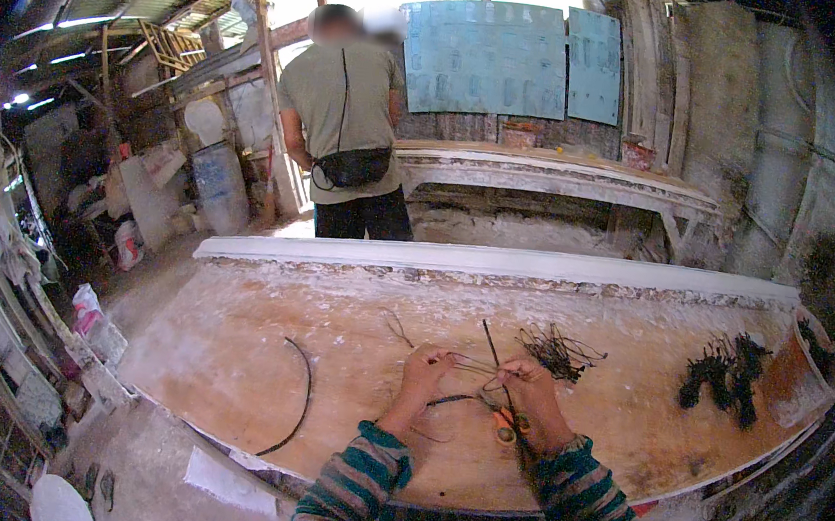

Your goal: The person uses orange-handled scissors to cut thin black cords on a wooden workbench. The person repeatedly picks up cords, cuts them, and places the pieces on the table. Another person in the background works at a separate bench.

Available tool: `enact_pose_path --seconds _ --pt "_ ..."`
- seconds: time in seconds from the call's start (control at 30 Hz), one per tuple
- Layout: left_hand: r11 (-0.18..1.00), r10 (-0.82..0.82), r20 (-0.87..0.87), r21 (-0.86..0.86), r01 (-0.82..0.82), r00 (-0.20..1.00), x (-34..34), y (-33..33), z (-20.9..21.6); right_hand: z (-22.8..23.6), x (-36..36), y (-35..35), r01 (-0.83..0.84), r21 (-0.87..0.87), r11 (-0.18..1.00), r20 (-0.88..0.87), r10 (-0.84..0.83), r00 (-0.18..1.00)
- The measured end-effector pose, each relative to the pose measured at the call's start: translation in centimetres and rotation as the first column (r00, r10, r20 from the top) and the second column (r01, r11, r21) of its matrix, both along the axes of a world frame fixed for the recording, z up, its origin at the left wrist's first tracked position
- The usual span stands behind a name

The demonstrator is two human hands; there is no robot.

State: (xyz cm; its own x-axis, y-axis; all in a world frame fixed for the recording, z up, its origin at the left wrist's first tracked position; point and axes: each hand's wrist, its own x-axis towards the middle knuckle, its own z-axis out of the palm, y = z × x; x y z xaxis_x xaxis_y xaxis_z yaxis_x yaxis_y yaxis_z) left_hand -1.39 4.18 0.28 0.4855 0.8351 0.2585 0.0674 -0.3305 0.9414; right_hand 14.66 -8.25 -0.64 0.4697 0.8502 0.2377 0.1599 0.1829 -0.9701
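My left hand (424,374) is pinched shut on one end of a thin wire (474,363), which stretches over to my right hand (534,390). The fingers of my right hand are closed on the wire's other end. A dark cord (491,342) runs up past those fingertips and down beside the palm; whether they also grip it I cannot tell. Just below the right hand lies a tool with orange handles (504,427), partly hidden, perhaps scissors. Beyond that hand rests a tangle of thin dark wires (559,353). A curved black cord (305,390) lies farther left on the tabletop.
The wooden table (229,343) is dusted white, with a long white ledge (498,262) along its far edge. Black bundles (725,374) and an orange bucket (800,383) are at the right. Past the table stands another person (345,123), back turned, by a workbench (546,175).
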Motion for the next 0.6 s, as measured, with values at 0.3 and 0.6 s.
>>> enact_pose_path --seconds 0.3,0.6 --pt "0.988 0.150 0.235 -0.083 -0.134 0.960 0.5 1.0 -1.5 1.5 -2.4 -0.9 -0.493 -0.020 0.870 -0.007 0.493 0.870" --pt "0.992 0.130 0.045 0.000 -0.130 0.991 0.0 -1.8 1.1 0.4 -2.2 -0.6 -0.416 -0.135 0.899 0.210 0.436 0.875"
